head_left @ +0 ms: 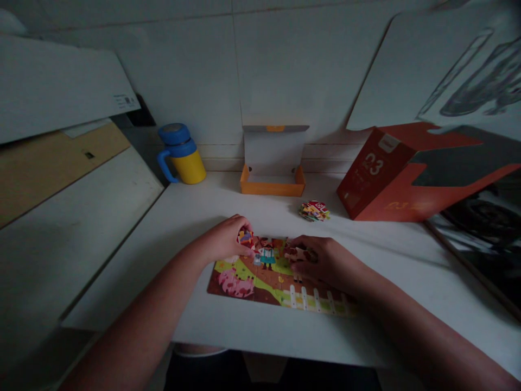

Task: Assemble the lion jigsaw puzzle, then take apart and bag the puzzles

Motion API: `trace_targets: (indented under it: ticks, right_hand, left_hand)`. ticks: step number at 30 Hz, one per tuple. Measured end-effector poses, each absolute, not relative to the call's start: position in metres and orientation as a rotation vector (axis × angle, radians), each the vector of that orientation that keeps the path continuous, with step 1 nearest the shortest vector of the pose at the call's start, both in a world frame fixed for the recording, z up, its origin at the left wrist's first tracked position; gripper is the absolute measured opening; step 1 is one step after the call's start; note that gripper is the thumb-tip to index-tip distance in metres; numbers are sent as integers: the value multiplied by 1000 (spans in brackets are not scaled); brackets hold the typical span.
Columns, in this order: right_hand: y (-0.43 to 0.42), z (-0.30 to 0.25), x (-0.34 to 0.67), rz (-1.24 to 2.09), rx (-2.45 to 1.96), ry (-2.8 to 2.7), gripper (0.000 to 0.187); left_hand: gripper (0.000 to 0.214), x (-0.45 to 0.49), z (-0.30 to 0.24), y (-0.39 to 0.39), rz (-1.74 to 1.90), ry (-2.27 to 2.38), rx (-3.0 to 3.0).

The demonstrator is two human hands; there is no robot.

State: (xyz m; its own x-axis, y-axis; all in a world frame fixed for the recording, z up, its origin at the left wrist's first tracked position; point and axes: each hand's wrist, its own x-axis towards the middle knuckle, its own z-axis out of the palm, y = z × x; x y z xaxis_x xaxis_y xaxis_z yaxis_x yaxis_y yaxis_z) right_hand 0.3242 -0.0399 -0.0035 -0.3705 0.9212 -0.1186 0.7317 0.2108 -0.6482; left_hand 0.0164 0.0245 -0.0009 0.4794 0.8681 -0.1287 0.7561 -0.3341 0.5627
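A colourful, partly assembled jigsaw puzzle (268, 285) lies flat on the white table (407, 260) in front of me, showing a pink pig, a white fence and a small figure. My left hand (223, 239) rests curled at the puzzle's upper left edge and holds a few loose puzzle pieces (245, 237). My right hand (321, 260) lies on the puzzle's upper right part, its fingers pinching a puzzle piece (297, 253) against the picture.
A small pile of loose puzzle pieces (313, 210) sits behind the puzzle. Further back stand an open orange box (272, 187), a yellow mug with a blue lid (183, 155) and a large red box (407, 174). White boards lean against the wall.
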Motion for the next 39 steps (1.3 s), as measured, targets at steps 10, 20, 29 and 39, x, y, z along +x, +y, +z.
trace_targets:
  ticks: [10,20,29,39]
  right_hand:
    - [-41,-3,323,846,-1443,-2307,34]
    - [-37,-11,319,678,-1549,-2257,32]
    - [-40,-12,318,512,-1502,-2272,26]
    - [-39,-12,312,616,-1589,-2199,38]
  left_hand:
    - [48,12,4,21,365,1200,1736]
    - [31,27,3,20,402,1125,1710]
    - [33,39,-4,15,363,1052,1755]
    - [52,48,-10,11,403,1055,2295]
